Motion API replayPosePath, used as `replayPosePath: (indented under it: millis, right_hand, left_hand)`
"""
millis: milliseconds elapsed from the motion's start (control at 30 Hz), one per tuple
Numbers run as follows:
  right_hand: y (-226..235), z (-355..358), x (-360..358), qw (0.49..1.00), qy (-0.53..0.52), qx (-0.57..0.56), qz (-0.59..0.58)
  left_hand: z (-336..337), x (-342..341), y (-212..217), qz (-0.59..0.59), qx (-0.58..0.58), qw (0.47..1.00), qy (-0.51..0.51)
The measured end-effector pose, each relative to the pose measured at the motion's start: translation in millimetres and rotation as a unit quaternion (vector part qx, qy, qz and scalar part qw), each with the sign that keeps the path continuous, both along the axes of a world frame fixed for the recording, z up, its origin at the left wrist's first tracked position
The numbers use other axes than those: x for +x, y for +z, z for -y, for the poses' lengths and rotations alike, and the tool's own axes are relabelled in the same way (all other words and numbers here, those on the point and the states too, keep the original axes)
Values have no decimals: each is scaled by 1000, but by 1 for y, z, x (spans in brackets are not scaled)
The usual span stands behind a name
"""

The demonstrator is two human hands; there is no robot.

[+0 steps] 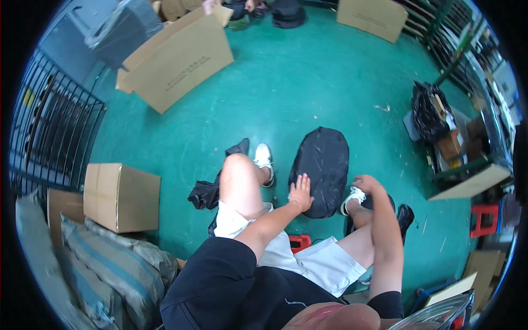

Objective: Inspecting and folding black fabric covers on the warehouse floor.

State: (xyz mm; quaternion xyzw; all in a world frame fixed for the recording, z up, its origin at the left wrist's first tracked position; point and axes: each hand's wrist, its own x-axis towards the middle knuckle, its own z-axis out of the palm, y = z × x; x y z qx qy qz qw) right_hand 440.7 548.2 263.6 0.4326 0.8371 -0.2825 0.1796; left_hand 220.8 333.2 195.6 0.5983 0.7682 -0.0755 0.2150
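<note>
Left hand [301, 192] right there, flat on the black bag [322, 165], fingers spread, bag down on green floor [264, 104], right hand [368, 183] by the white shoe [353, 199], its grip hard to tell.

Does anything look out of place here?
Mildly: crumpled black fabric lies on the green floor beside the left leg, and a pale scrap sits farther right, both looking discarded. The black bundle under the left hand looks tidy.
</note>
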Motion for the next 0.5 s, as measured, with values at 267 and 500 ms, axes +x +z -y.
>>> replayPosePath:
  millis: [267,500]
  right_hand:
    - [55,62,-48,970,-60,70,226]
    - [61,21,-39,955,47,31,293]
  left_hand:
    - [67,-31,176,539,150,824,-90]
    - [197,-147,187,367,536,681,340]
